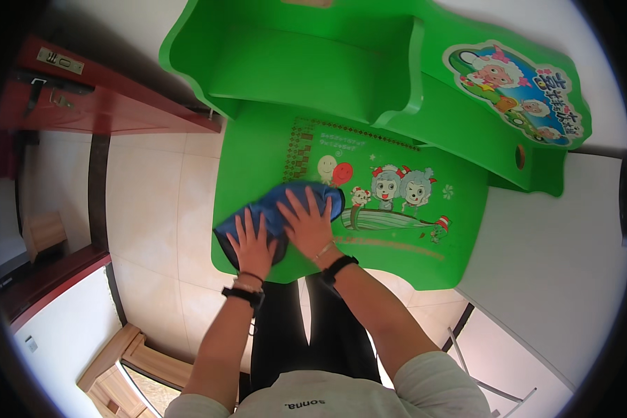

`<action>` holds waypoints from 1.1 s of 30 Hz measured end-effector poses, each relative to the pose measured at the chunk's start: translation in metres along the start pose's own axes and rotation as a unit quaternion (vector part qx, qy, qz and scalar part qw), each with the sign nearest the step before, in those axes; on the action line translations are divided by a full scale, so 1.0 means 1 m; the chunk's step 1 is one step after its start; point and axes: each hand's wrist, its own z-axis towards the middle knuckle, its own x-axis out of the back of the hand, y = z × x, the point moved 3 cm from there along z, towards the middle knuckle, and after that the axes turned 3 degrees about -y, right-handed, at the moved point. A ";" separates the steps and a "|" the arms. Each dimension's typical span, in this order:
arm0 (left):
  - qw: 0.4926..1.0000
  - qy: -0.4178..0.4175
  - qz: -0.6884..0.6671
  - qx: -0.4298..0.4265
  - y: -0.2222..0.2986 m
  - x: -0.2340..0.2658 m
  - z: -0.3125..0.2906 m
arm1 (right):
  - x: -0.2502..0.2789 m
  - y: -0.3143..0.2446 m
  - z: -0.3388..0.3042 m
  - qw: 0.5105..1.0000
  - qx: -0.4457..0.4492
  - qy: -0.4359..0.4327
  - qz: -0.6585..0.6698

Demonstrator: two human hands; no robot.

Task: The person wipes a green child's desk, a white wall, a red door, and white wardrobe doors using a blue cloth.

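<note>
A blue piece of cloth with black edging (265, 203), perhaps a folded garment, lies at the near left of a green child's desk (251, 153). My left hand (253, 249) presses flat on its left part, fingers spread. Further right and a little farther away, my right hand (308, 226) rests on the cloth too, its fingers apart and stretched out. Neither hand grips it. Part of the cloth is hidden under both palms. Cartoon animals and a boat are printed on the desktop right of the cloth.
Green shelves (313, 66) rise from the desk's back, with a cartoon sticker (515, 90) on the right panel. A dark red door (111, 101) stands open at the left. A white surface (543, 258) adjoins on the right. Tiled floor (153, 209) shows left of the desk.
</note>
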 end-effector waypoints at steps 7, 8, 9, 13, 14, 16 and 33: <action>0.999 0.006 0.032 -0.028 0.018 -0.024 -0.020 | -0.013 0.000 -0.032 0.991 -0.128 0.036 -0.001; 0.999 -0.030 0.026 -0.027 0.023 -0.030 -0.038 | -0.019 -0.003 -0.054 0.992 -0.127 0.005 0.006; 0.998 -0.025 0.036 -0.039 0.024 -0.037 -0.056 | -0.024 -0.006 -0.073 0.992 -0.125 -0.025 0.013; 0.996 -0.026 0.058 -0.062 0.039 -0.037 -0.056 | -0.025 0.006 -0.113 0.989 -0.144 0.001 0.021; 0.995 -0.027 0.060 -0.071 0.042 -0.035 -0.048 | -0.026 0.013 -0.112 0.988 -0.152 0.005 0.021; 0.987 -0.025 0.067 -0.141 0.058 -0.022 -0.011 | -0.018 0.033 -0.100 0.973 -0.226 0.037 -0.004; 0.835 -0.081 0.090 -0.537 0.218 -0.018 0.053 | -0.008 0.127 -0.196 0.856 -0.507 0.076 0.068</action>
